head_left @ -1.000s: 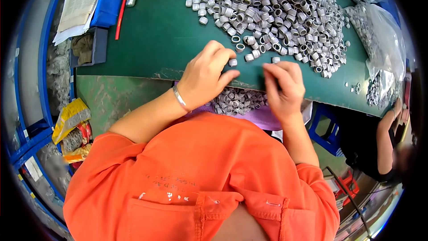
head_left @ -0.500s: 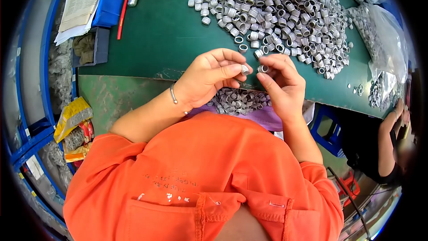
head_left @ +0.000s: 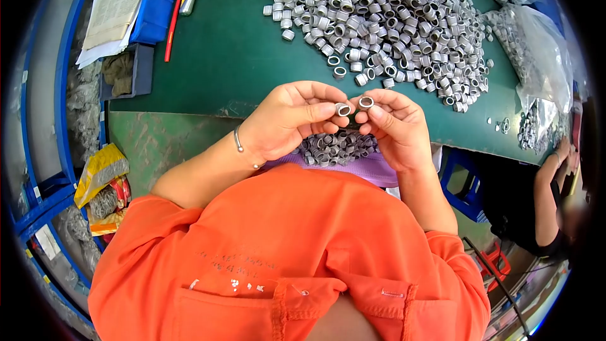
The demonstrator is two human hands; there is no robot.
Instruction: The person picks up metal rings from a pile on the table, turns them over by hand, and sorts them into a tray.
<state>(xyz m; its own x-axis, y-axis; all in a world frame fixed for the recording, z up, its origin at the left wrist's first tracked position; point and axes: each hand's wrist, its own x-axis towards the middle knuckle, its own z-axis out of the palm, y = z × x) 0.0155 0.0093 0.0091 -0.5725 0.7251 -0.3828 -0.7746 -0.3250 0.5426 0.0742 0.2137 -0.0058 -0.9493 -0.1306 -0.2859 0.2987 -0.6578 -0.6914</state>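
While both hands hover past the table edge:
Left hand [head_left: 287,120]: fingers pinched on one ring [head_left: 343,110].
Right hand [head_left: 394,127]: fingertips closed on second ring [head_left: 365,102], nearly touching the first.
Edge: green table [head_left: 214,57] rim just beyond my knuckles.
Room: bare green stretch left of the ring heap [head_left: 391,19].

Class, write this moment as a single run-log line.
left hand: holds metal ring | right hand: holds second ring | ring pile on green table

Shiny metal rings [head_left: 391,19] on matt green tabletop [head_left: 227,57]
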